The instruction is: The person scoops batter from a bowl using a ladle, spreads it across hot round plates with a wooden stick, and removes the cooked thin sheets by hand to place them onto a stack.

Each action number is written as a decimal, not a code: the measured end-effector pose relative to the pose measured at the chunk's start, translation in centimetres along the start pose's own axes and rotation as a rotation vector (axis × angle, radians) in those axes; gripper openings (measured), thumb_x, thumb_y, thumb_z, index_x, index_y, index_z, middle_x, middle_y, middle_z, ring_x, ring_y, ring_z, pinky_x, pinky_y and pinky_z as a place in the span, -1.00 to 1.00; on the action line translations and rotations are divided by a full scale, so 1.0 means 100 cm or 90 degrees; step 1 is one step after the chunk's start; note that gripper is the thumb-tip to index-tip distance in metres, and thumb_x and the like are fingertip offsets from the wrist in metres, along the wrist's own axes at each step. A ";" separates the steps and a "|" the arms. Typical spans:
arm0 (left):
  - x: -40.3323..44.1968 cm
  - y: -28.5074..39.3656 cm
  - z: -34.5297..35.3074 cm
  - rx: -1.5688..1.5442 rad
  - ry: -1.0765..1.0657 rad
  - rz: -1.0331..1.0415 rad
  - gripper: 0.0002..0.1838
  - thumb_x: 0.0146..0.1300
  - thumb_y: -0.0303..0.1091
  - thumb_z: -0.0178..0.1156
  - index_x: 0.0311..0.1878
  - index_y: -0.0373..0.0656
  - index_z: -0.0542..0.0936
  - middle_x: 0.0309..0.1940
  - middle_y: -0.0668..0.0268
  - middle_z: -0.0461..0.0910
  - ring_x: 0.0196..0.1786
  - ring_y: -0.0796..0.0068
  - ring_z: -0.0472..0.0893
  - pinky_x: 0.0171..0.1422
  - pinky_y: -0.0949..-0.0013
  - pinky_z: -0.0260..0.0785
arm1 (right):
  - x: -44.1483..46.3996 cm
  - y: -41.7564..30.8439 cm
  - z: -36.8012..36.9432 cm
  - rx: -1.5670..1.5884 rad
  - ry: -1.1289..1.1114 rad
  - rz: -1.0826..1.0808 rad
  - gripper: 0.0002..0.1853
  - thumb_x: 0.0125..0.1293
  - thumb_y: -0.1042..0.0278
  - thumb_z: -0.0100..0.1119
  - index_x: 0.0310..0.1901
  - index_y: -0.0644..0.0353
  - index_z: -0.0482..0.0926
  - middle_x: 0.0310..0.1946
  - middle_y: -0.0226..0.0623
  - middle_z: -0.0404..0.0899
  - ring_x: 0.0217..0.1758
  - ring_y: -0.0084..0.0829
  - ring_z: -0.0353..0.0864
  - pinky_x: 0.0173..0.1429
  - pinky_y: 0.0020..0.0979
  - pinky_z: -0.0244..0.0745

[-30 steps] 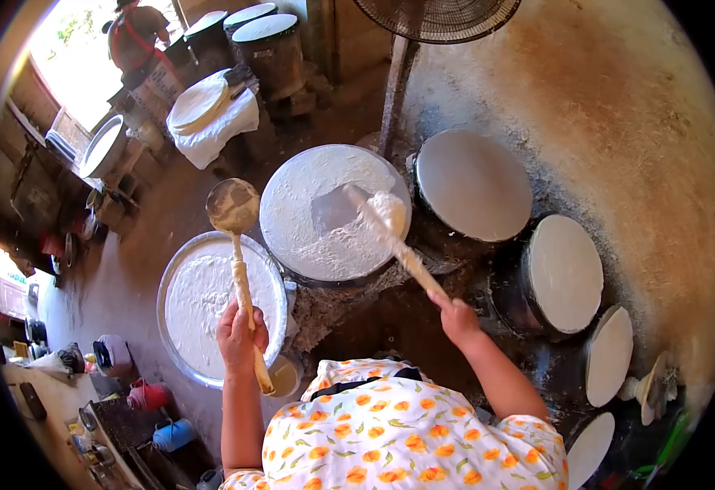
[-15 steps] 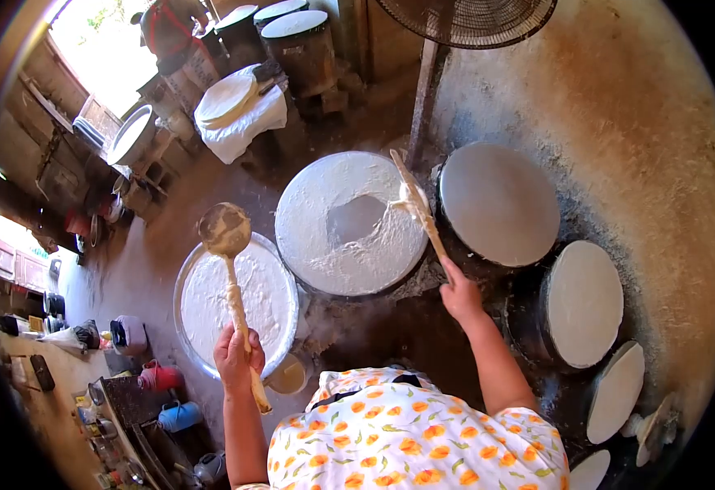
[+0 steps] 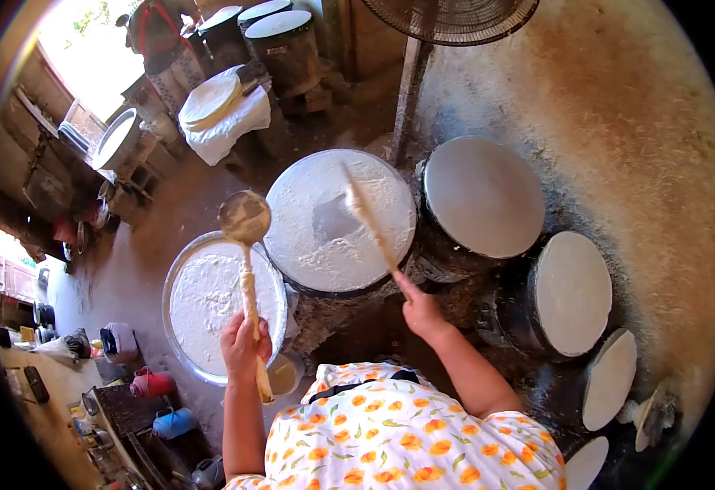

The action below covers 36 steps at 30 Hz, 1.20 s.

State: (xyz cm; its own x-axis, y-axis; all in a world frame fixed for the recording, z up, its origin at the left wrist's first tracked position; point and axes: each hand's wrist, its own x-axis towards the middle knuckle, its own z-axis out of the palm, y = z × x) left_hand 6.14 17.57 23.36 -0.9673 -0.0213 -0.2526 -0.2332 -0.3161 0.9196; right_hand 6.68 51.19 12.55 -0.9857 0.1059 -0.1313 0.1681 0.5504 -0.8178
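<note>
My left hand is closed round the batter-coated handle of a ladle, whose bowl is held above the gap between a wide basin of white batter and a round griddle. White batter covers most of that griddle, with a bare grey patch left of its middle. In my right hand is a wooden paddle; its far end, with white dough on it, is over the griddle's right part.
A grey round griddle and a white-topped drum stand to the right. Behind are a cloth-covered stack of flat rounds and a person. A fan hangs at the top. A small bucket sits by my left hand.
My right hand has moved left with the paddle, whose tip has come from the griddle's right edge toward its middle. The dough lump seen at the right earlier is gone. The view has shifted slightly.
</note>
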 end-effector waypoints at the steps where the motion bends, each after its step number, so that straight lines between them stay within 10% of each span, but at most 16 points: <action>1: 0.002 -0.002 0.003 -0.003 -0.003 0.001 -0.81 0.41 -0.33 -0.08 -0.22 -0.26 0.43 -0.57 0.35 0.43 -0.76 0.67 0.30 -0.76 0.57 0.18 | 0.001 0.009 0.007 -0.005 0.010 -0.040 -0.34 0.14 0.60 -0.11 0.29 -0.23 0.35 -0.04 0.06 0.52 -0.05 0.03 0.55 -0.03 -0.19 0.47; 6: 0.004 0.007 0.012 0.010 -0.008 -0.035 -0.81 0.41 -0.33 -0.08 -0.26 -0.24 0.44 -0.59 0.37 0.42 -0.76 0.67 0.32 -0.75 0.55 0.19 | 0.014 0.013 -0.028 0.018 0.133 -0.170 -0.37 0.13 0.63 -0.10 0.27 -0.11 0.39 0.04 0.02 0.51 0.02 0.00 0.55 0.04 -0.26 0.50; 10: 0.003 0.002 0.000 0.055 -0.049 -0.046 -0.82 0.41 -0.33 -0.07 -0.23 -0.22 0.45 -0.56 0.39 0.43 -0.74 0.67 0.33 -0.73 0.55 0.20 | 0.018 0.005 0.009 0.033 0.039 -0.088 -0.34 0.14 0.64 -0.15 0.29 -0.14 0.36 -0.04 0.09 0.53 -0.09 0.06 0.57 -0.02 -0.17 0.49; 13: 0.004 0.003 0.007 0.067 -0.051 -0.077 -0.83 0.41 -0.33 -0.07 -0.23 -0.21 0.44 -0.56 0.40 0.43 -0.73 0.68 0.33 -0.71 0.55 0.21 | 0.007 -0.026 0.021 -0.041 -0.109 0.028 -0.35 0.15 0.67 -0.17 0.28 -0.12 0.38 0.13 0.04 0.45 0.21 -0.10 0.47 0.21 -0.35 0.40; 17: -0.001 0.006 0.003 0.073 -0.039 -0.087 -0.82 0.42 -0.32 -0.07 -0.27 -0.19 0.44 -0.62 0.40 0.40 -0.73 0.68 0.31 -0.71 0.55 0.18 | 0.014 0.005 -0.012 -0.022 0.096 -0.113 -0.34 0.14 0.65 -0.13 0.28 -0.21 0.37 0.09 -0.03 0.48 0.03 -0.04 0.56 0.08 -0.22 0.48; 19: -0.004 0.005 0.001 0.084 -0.036 -0.081 -0.81 0.41 -0.32 -0.07 -0.28 -0.19 0.44 -0.65 0.41 0.39 -0.74 0.67 0.31 -0.71 0.55 0.17 | 0.004 -0.023 -0.012 -0.015 0.021 0.116 -0.34 0.13 0.67 -0.15 0.29 -0.12 0.36 0.13 -0.09 0.48 0.09 -0.13 0.56 0.11 -0.33 0.46; 22: 0.000 0.000 0.004 0.106 -0.037 -0.073 -0.81 0.40 -0.34 -0.07 -0.31 -0.19 0.45 -0.69 0.41 0.37 -0.76 0.66 0.30 -0.71 0.54 0.16 | -0.002 -0.016 0.047 0.032 -0.005 -0.109 -0.35 0.16 0.58 -0.09 0.29 -0.26 0.36 0.00 0.03 0.52 0.01 -0.02 0.56 0.06 -0.23 0.47; 27: 0.004 0.005 0.012 0.120 -0.026 -0.080 -0.84 0.33 -0.38 -0.07 -0.32 -0.20 0.46 -0.67 0.40 0.41 -0.75 0.64 0.33 -0.70 0.53 0.18 | 0.038 -0.014 0.014 -0.025 -0.020 0.023 -0.42 0.16 0.58 -0.07 0.21 -0.24 0.46 -0.10 0.11 0.55 -0.12 0.00 0.61 -0.07 -0.22 0.50; 29: 0.006 0.006 0.011 0.116 -0.019 -0.086 -0.85 0.31 -0.39 -0.06 -0.32 -0.21 0.46 -0.65 0.39 0.42 -0.74 0.63 0.35 -0.69 0.52 0.19 | 0.065 -0.008 -0.006 -0.015 0.068 0.025 -0.34 0.11 0.69 -0.13 0.29 -0.05 0.38 0.08 0.02 0.53 0.07 -0.33 0.57 0.09 -0.44 0.41; 36: 0.052 0.003 0.010 0.222 0.001 -0.076 -0.86 0.22 -0.49 -0.06 -0.26 -0.31 0.48 -0.62 0.34 0.45 -0.74 0.60 0.37 -0.70 0.48 0.23 | 0.008 -0.033 -0.013 -0.006 -0.128 -0.060 -0.35 0.13 0.67 -0.13 0.29 -0.05 0.38 0.07 0.02 0.52 0.06 -0.21 0.58 0.11 -0.40 0.43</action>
State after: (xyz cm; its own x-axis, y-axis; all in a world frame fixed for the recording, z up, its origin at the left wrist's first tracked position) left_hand 0.91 18.34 22.64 -0.9311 -0.0061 -0.3648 -0.3648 0.0263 0.9307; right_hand 5.38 50.52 15.87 -0.9798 -0.1138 -0.1646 0.0740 0.5579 -0.8266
